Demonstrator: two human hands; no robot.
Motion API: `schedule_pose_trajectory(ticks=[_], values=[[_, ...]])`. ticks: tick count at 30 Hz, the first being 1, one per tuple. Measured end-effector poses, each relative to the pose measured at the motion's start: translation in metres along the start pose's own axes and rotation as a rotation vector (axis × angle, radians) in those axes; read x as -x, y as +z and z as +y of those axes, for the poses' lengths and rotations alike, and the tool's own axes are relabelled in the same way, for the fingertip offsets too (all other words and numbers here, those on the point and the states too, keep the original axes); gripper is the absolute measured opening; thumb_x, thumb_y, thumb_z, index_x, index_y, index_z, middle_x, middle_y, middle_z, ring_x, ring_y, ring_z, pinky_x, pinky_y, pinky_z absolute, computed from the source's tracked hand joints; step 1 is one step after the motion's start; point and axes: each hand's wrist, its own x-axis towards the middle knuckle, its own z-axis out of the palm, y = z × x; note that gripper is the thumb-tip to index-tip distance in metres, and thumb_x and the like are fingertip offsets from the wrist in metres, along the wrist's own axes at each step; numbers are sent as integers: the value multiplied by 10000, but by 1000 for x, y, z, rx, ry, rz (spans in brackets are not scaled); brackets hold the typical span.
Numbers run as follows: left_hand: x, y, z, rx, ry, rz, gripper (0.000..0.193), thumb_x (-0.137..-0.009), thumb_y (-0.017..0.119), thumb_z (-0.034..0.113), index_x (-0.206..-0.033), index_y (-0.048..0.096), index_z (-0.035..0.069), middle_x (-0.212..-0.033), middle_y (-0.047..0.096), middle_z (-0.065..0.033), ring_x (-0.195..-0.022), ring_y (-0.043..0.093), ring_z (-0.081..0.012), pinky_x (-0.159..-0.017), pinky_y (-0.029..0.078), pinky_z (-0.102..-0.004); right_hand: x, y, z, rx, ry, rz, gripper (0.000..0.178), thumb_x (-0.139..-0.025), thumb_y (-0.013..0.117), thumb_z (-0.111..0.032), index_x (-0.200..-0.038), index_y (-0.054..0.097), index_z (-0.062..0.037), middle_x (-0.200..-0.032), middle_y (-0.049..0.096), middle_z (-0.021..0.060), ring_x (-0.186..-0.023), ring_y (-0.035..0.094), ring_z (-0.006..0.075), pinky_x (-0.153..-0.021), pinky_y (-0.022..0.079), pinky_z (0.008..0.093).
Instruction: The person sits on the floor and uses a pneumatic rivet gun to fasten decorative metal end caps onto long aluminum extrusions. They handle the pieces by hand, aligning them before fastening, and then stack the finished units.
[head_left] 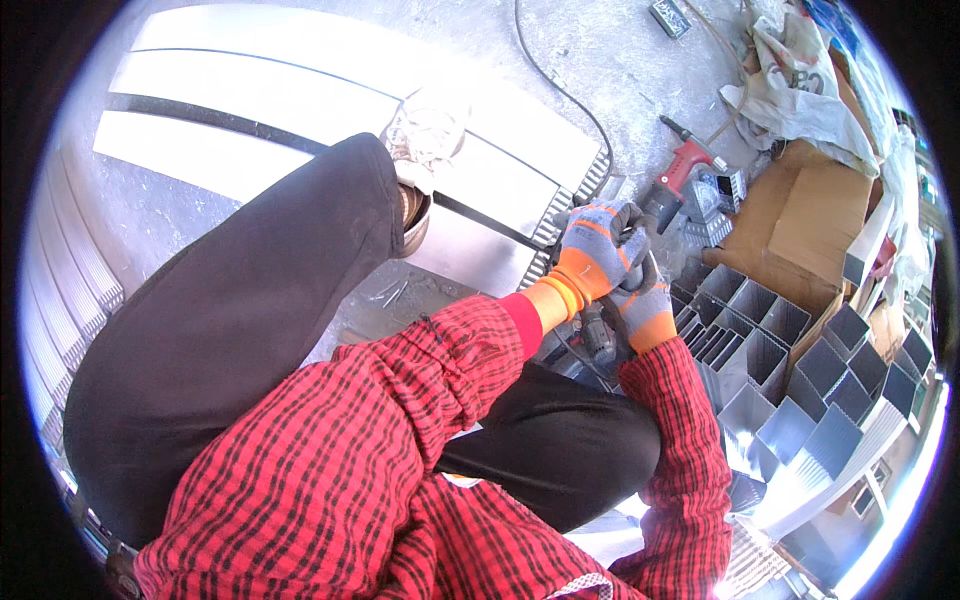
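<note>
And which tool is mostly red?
The pneumatic rivet gun, lying just beyond the left hand. Its handle is bright red, while the drill, nearer the person's body, looks mostly dark.

We see matt cloth gloves [596,243], a smooth plastic tool casing [686,165], shiny metal-looking panels [300,85] and dull, creased cardboard [822,215].

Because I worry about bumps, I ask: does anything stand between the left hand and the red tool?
Nothing visible does. The left hand is beside the dark end of the red tool; whether they touch, I cannot tell. The grey metal pieces lie right of the tool, off that line.
</note>
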Motion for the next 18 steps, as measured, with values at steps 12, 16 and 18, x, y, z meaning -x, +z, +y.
schedule_pose_trajectory(ticks=[12,16,18], values=[[6,4,-31,-131,100,85,212,-821,610,202,-938,602,25,-895,622,-200,-852,579,-403,-760,458,-473,-13,8,13,241,15,28,875,-674,763,-426,-1363,382,-43,-1098,626,264,-1052,611,382,-872,497,398],[10,11,-13,-120,25,72,262,-856,589,196,-1030,594,0,-934,613,-206,-900,574,-379,-806,445,-436,-2,3,39,7,33,87,872,-665,801,-313,-1353,379,16,-1145,616,231,-1088,610,255,-911,480,342],[13,12,3,-219,359,227,250,-840,593,148,-1050,574,14,-966,579,-185,-929,539,-369,-837,417,-434,12,-4,38,-295,-5,161,669,-728,744,-119,-1304,432,20,-1125,633,149,-1020,625,206,-875,495,313]])
